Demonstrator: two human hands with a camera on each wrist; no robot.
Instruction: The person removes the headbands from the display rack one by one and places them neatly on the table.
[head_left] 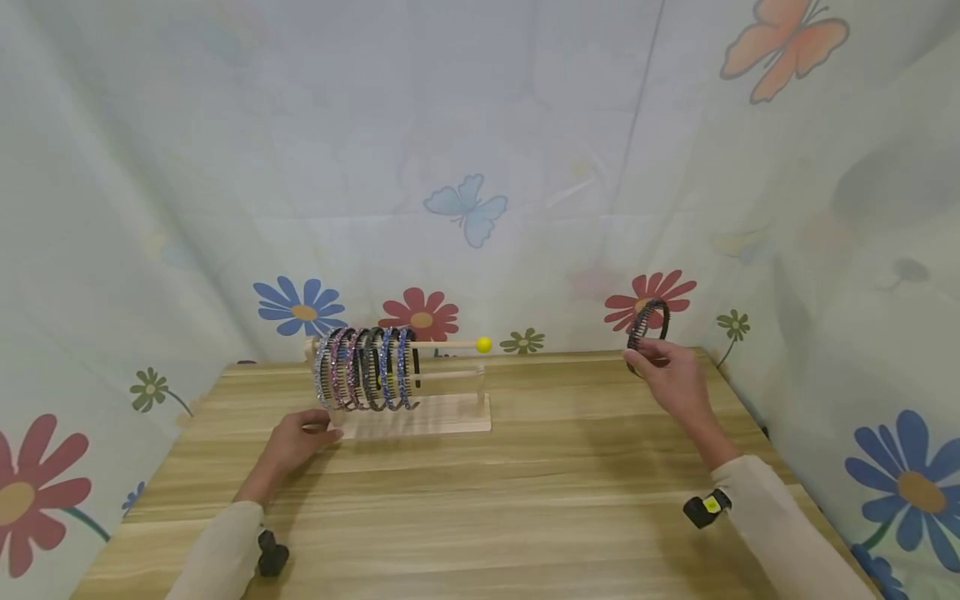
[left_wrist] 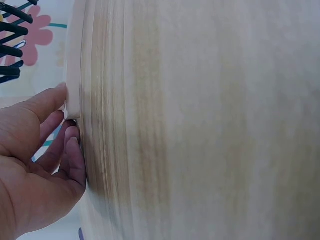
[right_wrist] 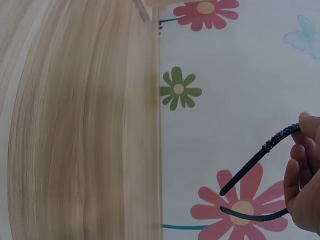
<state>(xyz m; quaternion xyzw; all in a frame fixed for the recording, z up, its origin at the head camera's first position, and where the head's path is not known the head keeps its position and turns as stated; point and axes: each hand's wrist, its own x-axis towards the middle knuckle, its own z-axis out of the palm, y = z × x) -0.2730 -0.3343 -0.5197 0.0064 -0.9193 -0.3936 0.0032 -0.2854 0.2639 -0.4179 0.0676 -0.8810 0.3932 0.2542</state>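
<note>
My right hand (head_left: pixel 675 379) pinches a dark headband (head_left: pixel 657 310) with small beads and holds it up over the table's far right part. In the right wrist view the two free ends of this headband (right_wrist: pixel 250 164) point away from the fingers. At the left stands a wooden headband stand (head_left: pixel 450 414) with a flat base and horizontal rods. Several glittery toothed headbands (head_left: pixel 370 371) in silver, pink, black and blue hang side by side on its left part. My left hand (head_left: pixel 296 442) grips the left front corner of the base, thumb on top and fingers curled at its end.
A yellow ball (head_left: pixel 484 344) caps the upper rod's right end. The wood-grain table (head_left: pixel 465 517) ends at the back against a hanging cloth (head_left: pixel 480 125) printed with flowers and butterflies. Small black devices (head_left: pixel 705 508) are strapped at both wrists.
</note>
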